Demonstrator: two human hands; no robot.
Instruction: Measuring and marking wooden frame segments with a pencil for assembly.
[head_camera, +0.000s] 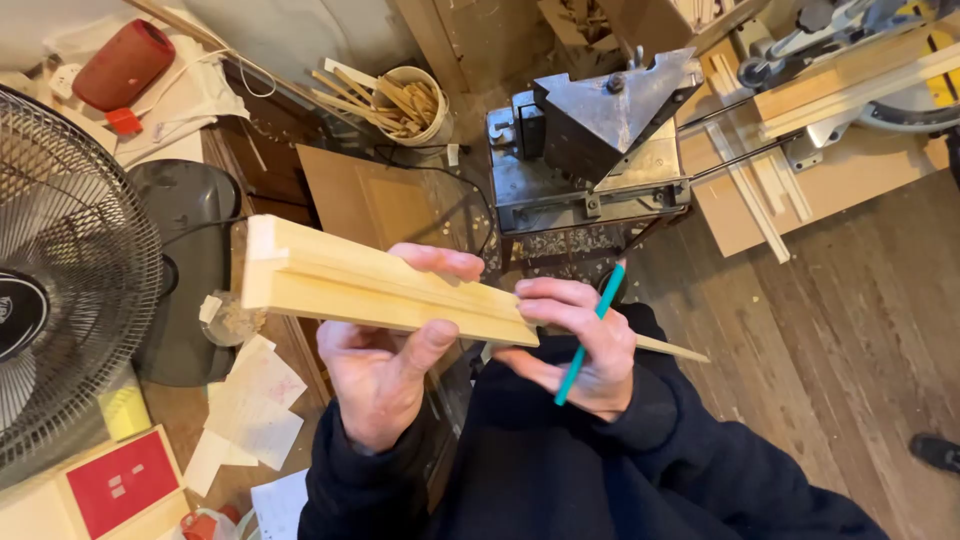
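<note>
1. Left hand (385, 375) grips the moulding (385, 285) at frame centre, thumb over its near edge.
2. Right hand (585, 345) pinches a teal pencil (590, 335) and touches the moulding's right end.

Wood moulding (380, 285) held across both hands, left hand (385, 375) beneath it, right hand (580, 345) at its right end with pencil (590, 335), fan (70, 300) far left, metal machine (595, 150) behind, bucket of sticks (410, 100) behind-left.

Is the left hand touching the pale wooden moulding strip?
Touching. The head view shows the left hand gripping the wooden moulding strip, thumb pressed on its near face and fingers wrapped over its far edge.
</note>
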